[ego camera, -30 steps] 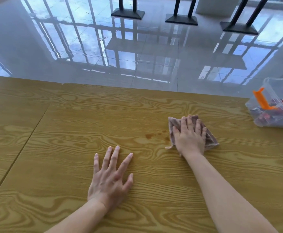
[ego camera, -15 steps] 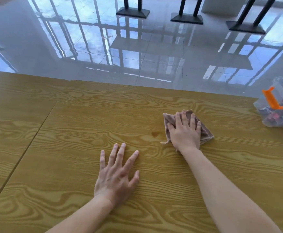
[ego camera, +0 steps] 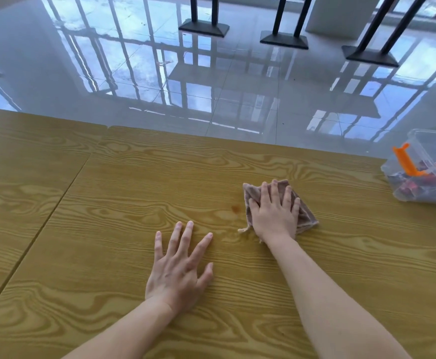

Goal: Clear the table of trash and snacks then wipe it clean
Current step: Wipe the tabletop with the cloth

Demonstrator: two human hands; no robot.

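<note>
My right hand (ego camera: 274, 213) presses flat on a folded grey-brown cloth (ego camera: 306, 220) on the wooden table (ego camera: 134, 193). Most of the cloth is hidden under the palm and fingers. A small brown stain (ego camera: 235, 208) shows on the wood just left of the cloth. My left hand (ego camera: 179, 268) lies flat on the table nearer to me, fingers spread, holding nothing.
A clear plastic box (ego camera: 429, 149) with an orange latch (ego camera: 406, 161) stands at the table's right edge and holds snack wrappers. A seam (ego camera: 56, 203) splits the tabletop on the left. Beyond the far edge lie glossy floor tiles and black table bases (ego camera: 284, 40).
My right hand has slid the cloth a little to the left over the stain, so less of the brown mark shows. My left hand stays flat in place.
</note>
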